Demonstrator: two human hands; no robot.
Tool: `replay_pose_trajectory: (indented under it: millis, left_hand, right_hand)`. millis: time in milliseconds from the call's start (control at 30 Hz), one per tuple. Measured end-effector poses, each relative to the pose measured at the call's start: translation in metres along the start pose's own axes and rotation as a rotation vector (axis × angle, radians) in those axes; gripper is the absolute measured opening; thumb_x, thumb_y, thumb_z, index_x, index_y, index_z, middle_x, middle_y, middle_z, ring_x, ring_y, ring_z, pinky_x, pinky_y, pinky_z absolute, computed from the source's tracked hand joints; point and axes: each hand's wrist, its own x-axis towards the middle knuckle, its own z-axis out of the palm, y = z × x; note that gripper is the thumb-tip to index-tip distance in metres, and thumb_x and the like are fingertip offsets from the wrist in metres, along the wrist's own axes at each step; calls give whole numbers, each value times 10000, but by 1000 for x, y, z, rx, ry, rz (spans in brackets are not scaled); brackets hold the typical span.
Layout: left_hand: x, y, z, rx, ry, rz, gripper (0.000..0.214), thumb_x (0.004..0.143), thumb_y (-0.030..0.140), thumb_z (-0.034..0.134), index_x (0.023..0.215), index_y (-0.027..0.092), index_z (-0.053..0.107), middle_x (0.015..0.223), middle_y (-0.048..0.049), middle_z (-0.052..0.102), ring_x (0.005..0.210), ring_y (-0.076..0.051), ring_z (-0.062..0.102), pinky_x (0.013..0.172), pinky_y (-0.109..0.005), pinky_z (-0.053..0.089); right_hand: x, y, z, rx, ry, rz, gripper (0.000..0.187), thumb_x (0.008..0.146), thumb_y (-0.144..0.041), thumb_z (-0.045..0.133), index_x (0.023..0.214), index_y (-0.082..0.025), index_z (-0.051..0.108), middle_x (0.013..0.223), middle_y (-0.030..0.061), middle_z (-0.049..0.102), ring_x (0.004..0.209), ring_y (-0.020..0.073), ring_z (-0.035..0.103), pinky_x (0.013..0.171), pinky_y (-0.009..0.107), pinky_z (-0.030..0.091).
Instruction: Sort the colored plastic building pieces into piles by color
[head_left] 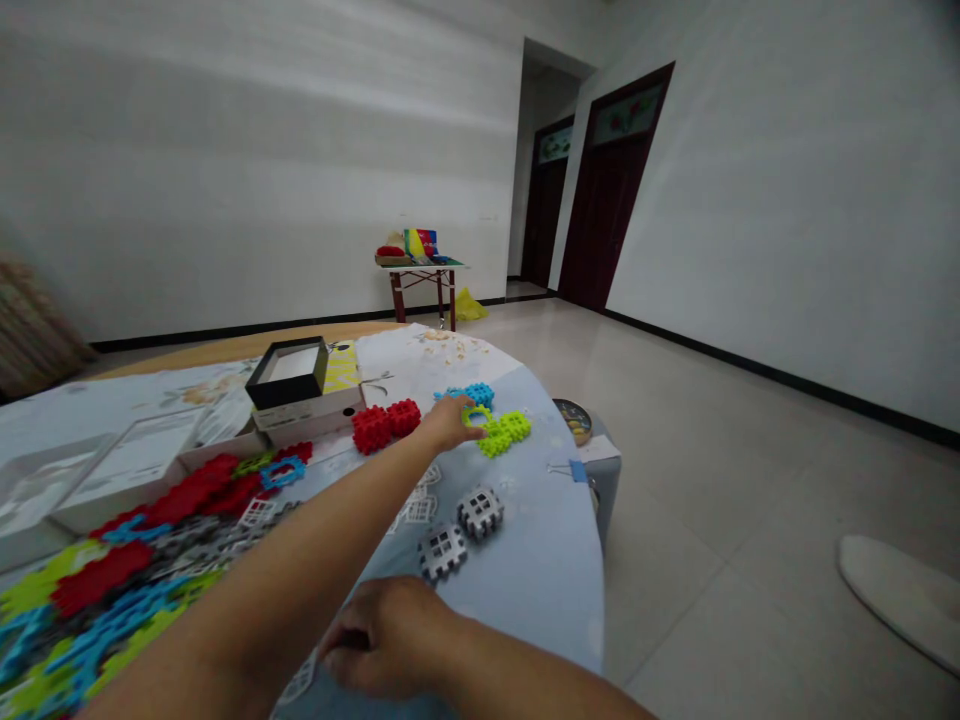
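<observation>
My left hand (448, 424) reaches across the table, thumb and fingers closed at the near-left edge of a lime-green interlocking toy block (477, 413). More lime-green blocks (504, 433) adjoin it on the right. A blue block (474, 394) sits just behind those fingers. Low in the view, my right hand (390, 638) is curled palm-down over the cloth; whatever its fingers hold, if anything, is hidden. Beyond it stand two grey cube-like blocks (480, 512) with window-like grids. Red assembled blocks (385, 424) lie left of my left wrist.
Loose red, blue, green and grey pieces (127, 580) are heaped at the left. Behind them are white trays (139, 465) and a black-rimmed box (289, 372). A blue clip (577, 471) grips the cloth at the table's right edge. A stool (609, 480) stands beside it.
</observation>
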Motion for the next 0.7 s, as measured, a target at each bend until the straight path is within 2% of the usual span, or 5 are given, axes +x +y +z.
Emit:
replay_pose_trajectory:
  millis: [167, 300, 400, 500, 700]
  left_hand:
    - [13, 10, 28, 14, -20, -22, 768, 535, 531, 699, 1192, 176, 520, 1178, -159, 568, 1057, -291, 535, 871, -361, 415]
    - [9, 5, 24, 13, -15, -51, 853, 502, 599, 681, 1211, 159, 501, 1149, -178, 586, 1053, -320, 533, 862, -398, 414]
    - [-4, -9, -3, -1, 38, -59, 802, 606, 621, 584, 1230, 130, 476, 1153, -185, 581, 1033, -288, 549, 865, -373, 416]
    - [-31, -29, -41, -33, 104, -69, 695, 702, 594, 483, 1205, 113, 492, 1127, -162, 599, 983, -235, 575, 852, -327, 429]
    - [-132, -87, -99, -154, 296, -177, 522, 715, 545, 475, 1009, 138, 616, 970, -78, 674, 868, -207, 601, 799, -316, 459]
  right_hand:
    - [5, -1, 0, -96, -22, 0, 275, 777, -321, 450, 966, -243, 634, 994, -4, 677, 896, 188, 610, 625, 207, 429]
    - [5, -2, -2, -83, -42, 26, 284, 777, -325, 464, 983, -233, 637, 1023, 12, 670, 919, 202, 609, 658, 222, 440]
    - [1, -1, -2, -6, -25, 24, 266, 781, -313, 489, 979, -244, 653, 999, -3, 673, 908, 166, 609, 723, 202, 437]
    - [-1, 0, 0, 39, 15, 14, 245, 786, -305, 502, 956, -256, 671, 930, -17, 679, 860, 138, 607, 745, 193, 433]
    - [-3, 1, 5, 68, 79, 15, 221, 780, -269, 519, 926, -230, 680, 857, 7, 655, 775, 122, 587, 694, 197, 421]
